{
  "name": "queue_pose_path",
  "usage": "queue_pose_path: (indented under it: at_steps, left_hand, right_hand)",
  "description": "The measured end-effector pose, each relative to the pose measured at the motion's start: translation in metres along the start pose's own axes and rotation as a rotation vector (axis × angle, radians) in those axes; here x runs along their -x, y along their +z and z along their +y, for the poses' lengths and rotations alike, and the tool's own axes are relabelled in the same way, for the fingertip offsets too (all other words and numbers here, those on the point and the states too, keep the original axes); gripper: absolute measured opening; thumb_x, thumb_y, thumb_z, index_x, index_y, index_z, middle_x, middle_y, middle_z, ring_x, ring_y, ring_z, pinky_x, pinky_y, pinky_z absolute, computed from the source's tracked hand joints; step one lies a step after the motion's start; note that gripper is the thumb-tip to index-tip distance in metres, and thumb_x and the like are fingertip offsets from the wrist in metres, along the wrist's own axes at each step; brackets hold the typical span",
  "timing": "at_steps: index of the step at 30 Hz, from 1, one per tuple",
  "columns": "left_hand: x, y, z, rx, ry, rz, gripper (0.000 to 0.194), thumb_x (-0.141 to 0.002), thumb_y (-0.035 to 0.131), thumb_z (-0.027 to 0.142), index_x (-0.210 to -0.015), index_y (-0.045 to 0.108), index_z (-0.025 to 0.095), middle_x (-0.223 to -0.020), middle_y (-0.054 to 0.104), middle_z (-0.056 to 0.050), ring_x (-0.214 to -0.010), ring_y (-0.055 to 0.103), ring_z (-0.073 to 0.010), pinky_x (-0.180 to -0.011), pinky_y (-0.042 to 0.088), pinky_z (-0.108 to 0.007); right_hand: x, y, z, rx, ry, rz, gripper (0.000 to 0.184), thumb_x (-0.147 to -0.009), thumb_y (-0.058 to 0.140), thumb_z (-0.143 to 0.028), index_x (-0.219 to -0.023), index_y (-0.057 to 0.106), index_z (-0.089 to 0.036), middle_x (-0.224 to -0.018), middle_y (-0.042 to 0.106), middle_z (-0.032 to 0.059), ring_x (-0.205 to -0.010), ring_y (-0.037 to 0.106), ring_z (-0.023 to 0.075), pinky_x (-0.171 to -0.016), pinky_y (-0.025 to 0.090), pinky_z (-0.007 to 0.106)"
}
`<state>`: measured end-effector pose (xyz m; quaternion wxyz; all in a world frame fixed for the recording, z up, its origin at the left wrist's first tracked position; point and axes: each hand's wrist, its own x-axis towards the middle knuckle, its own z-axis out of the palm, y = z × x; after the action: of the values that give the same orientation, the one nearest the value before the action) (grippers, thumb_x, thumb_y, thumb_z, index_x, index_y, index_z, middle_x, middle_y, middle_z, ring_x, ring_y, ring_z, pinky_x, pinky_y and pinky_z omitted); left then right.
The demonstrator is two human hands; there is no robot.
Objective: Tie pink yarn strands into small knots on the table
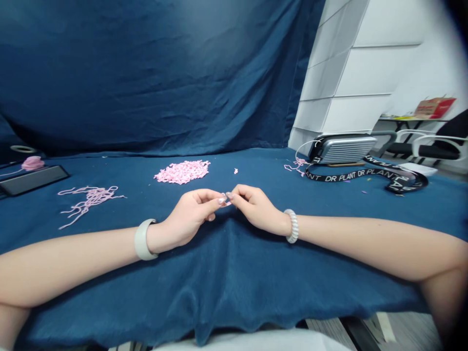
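Loads of open blue cloth (234, 287) around my wrists, front edge nearby; my left hand (186, 214) and right hand (256, 207) curl in, fingertips meeting, can't tell if they're pinching anything.

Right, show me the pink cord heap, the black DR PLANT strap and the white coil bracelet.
Pink cord heap (182, 171), head view, middle of the heap.
Black DR PLANT strap (340, 175), head view, printed lettering.
White coil bracelet (292, 226), head view, band on right wrist.

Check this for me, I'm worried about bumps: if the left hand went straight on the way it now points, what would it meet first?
Most likely the right hand. The left hand points across at it, and its fingertips look touching or nearly so, though depth is unclear here.
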<state>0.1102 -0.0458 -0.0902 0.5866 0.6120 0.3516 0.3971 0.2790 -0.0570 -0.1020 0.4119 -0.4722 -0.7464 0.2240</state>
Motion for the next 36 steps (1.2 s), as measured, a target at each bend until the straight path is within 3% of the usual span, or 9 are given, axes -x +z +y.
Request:
queue_pose_path:
  at_steps: [5, 13, 19, 36]
  left_hand:
    - [0.000, -0.002, 0.002, -0.030, 0.122, 0.055, 0.021, -0.063, 0.071, 0.032, -0.074, 0.064, 0.016, -0.060, 0.058, 0.004, -0.049, 0.044, 0.0000, -0.046, 0.033, -0.013]
    - [-0.005, -0.002, 0.000, 0.063, -0.147, -0.105, 0.027, -0.064, 0.069, 0.038, -0.073, 0.062, 0.014, -0.067, 0.054, 0.003, -0.048, 0.036, 0.0030, -0.039, 0.025, -0.011]
    - [-0.001, -0.002, 0.003, 0.021, -0.269, -0.201, 0.027, -0.064, 0.068, 0.041, -0.072, 0.061, 0.016, -0.063, 0.047, 0.006, -0.047, 0.030, 0.0037, -0.038, 0.025, -0.008]
    - [-0.007, -0.008, 0.006, -0.042, -0.414, -0.322, 0.028, -0.060, 0.072, 0.038, -0.072, 0.062, 0.015, -0.061, 0.049, 0.006, -0.046, 0.037, 0.0034, -0.040, 0.035, -0.007]
  right_hand:
    - [-0.002, 0.000, 0.002, 0.007, 0.012, -0.050, 0.038, -0.083, 0.041, -0.044, -0.064, 0.046, -0.012, -0.059, 0.044, -0.0032, -0.055, 0.034, 0.0021, -0.053, 0.028, 0.016]
    - [-0.002, 0.000, 0.002, 0.029, -0.007, 0.005, 0.037, -0.084, 0.041, -0.044, -0.069, 0.052, -0.012, -0.065, 0.052, -0.0012, -0.060, 0.041, 0.0036, -0.059, 0.032, 0.017]
    - [0.003, -0.001, -0.002, 0.084, -0.129, 0.031, 0.034, -0.085, 0.042, -0.038, -0.067, 0.054, -0.012, -0.069, 0.057, 0.0008, -0.064, 0.046, 0.0046, -0.063, 0.034, 0.018]
    - [0.009, -0.002, 0.002, 0.285, -0.429, 0.075, 0.024, -0.086, 0.042, -0.025, -0.068, 0.053, -0.013, -0.069, 0.055, 0.0018, -0.067, 0.045, 0.0059, -0.068, 0.033, 0.020]
